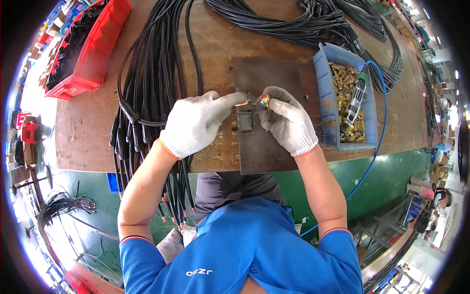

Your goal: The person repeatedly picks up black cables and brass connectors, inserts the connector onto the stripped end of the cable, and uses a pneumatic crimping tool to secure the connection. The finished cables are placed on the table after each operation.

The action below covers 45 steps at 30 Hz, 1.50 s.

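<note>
My left hand [198, 120], in a white knitted glove, is closed round a black cable. Its bare copper end [242, 103] pokes out past the fingertips toward the right. Facing it, my gloved right hand [288, 117] pinches a small brass fitting [265, 100] between thumb and fingers. A narrow gap separates the copper end from the fitting. Both hands are over a dark metal plate [267, 152] on the bench, close to a small metal block [245, 122]. The thick bundle of black cables [156, 63] lies beside my left hand, its copper-tipped ends hanging over the front edge.
On the right, a blue bin [324, 98] holds many brass fittings and a silver-and-green air tool [356, 100] with a blue hose [383, 112]. A red crate [95, 51] of black parts stands far left. More coiled black cables [274, 24] lie along the back of the wooden bench [215, 44].
</note>
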Available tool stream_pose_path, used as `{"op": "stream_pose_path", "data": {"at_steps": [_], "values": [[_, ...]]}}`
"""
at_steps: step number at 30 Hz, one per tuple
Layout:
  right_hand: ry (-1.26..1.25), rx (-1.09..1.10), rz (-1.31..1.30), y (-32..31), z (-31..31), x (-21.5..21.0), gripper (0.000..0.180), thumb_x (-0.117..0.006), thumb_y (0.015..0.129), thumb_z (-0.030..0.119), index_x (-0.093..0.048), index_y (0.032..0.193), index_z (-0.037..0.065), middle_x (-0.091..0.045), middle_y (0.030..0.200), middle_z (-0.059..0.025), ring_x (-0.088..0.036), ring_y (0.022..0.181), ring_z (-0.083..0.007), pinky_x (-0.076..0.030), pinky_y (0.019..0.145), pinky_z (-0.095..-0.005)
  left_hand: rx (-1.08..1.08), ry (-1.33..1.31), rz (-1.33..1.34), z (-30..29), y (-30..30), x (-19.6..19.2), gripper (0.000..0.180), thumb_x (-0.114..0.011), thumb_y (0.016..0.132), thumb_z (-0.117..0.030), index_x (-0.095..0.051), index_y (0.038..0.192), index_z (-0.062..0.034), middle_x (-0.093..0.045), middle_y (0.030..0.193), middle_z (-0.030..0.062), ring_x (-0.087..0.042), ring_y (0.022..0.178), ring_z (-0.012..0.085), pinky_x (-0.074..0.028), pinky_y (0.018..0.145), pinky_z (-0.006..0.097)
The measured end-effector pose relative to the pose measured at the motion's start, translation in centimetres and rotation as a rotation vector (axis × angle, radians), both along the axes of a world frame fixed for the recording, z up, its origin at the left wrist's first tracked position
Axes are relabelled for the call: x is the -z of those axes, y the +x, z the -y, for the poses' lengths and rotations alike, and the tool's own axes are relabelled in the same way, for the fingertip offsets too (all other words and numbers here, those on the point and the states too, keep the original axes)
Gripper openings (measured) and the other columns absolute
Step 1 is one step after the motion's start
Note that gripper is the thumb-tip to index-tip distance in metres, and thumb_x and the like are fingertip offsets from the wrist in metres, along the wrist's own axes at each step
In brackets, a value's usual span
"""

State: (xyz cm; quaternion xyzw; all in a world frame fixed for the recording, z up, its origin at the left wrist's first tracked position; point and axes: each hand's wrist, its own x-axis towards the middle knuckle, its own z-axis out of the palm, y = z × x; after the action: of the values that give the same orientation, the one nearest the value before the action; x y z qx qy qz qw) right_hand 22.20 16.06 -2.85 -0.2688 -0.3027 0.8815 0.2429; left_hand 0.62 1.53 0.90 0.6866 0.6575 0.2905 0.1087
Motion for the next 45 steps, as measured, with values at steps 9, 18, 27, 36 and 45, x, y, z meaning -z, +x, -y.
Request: {"op": "stream_pose_path", "data": {"at_steps": [9, 18, 27, 36, 45], "values": [[0.053, -0.067, 0.083, -1.0, 1.2, -0.7, 0.028, -0.062, 0.109, 0.023, -0.068, 0.124, -0.001, -0.072, 0.095, -0.0096, -0.067, 0.067, -0.0169, -0.054, 0.057, -0.0308, -0.010, 0.056, 0.032, 0.1, 0.1, -0.1, 0.055, -0.067, 0.090, -0.001, -0.070, 0.141, -0.0182, -0.063, 0.081, 0.0131, -0.069, 0.073, 0.0342, -0.055, 0.066, 0.043], [0.010, -0.053, 0.137, -1.7, 2.0, -1.2, 0.030, -0.059, 0.112, 0.024, -0.066, 0.127, -0.001, -0.070, 0.092, -0.0079, -0.065, 0.064, -0.0152, -0.053, 0.053, -0.0297, -0.002, 0.046, 0.012, 0.2, 0.1, -0.3, 0.057, -0.066, 0.089, 0.000, -0.070, 0.143, -0.0177, -0.065, 0.081, 0.0130, -0.070, 0.073, 0.0334, -0.056, 0.067, 0.042], [0.000, -0.052, 0.168, -1.7, 2.2, -1.7, 0.030, -0.060, 0.112, 0.025, -0.066, 0.126, -0.002, -0.069, 0.090, -0.0079, -0.065, 0.063, -0.0151, -0.052, 0.052, -0.0294, -0.010, 0.065, -0.031, 0.2, 0.1, 0.7, 0.049, -0.069, 0.092, -0.011, -0.071, 0.139, -0.0237, -0.066, 0.082, 0.0089, -0.071, 0.071, 0.0293, -0.057, 0.063, 0.041], [0.354, -0.120, 0.402, -1.6, 1.5, -1.5, 0.029, -0.066, 0.108, 0.027, -0.071, 0.119, 0.001, -0.068, 0.081, -0.0036, -0.062, 0.057, -0.0099, -0.048, 0.052, -0.0266, 0.001, 0.012, -0.202, 0.4, 0.4, 0.7, 0.036, -0.069, 0.093, -0.011, -0.073, 0.129, -0.0160, -0.068, 0.083, 0.0103, -0.071, 0.071, 0.0308, -0.056, 0.062, 0.042], [1.024, -0.100, 0.563, -2.5, 2.0, -0.9, 0.019, -0.073, 0.103, 0.017, -0.077, 0.110, 0.000, -0.077, 0.097, -0.0084, -0.070, 0.086, -0.0128, -0.057, 0.076, -0.0307, -0.010, 0.036, -0.105, 0.2, 0.2, 1.9, 0.019, -0.069, 0.097, -0.018, -0.072, 0.113, -0.0076, -0.069, 0.088, 0.0145, -0.072, 0.080, 0.0362, -0.057, 0.071, 0.046]]}}
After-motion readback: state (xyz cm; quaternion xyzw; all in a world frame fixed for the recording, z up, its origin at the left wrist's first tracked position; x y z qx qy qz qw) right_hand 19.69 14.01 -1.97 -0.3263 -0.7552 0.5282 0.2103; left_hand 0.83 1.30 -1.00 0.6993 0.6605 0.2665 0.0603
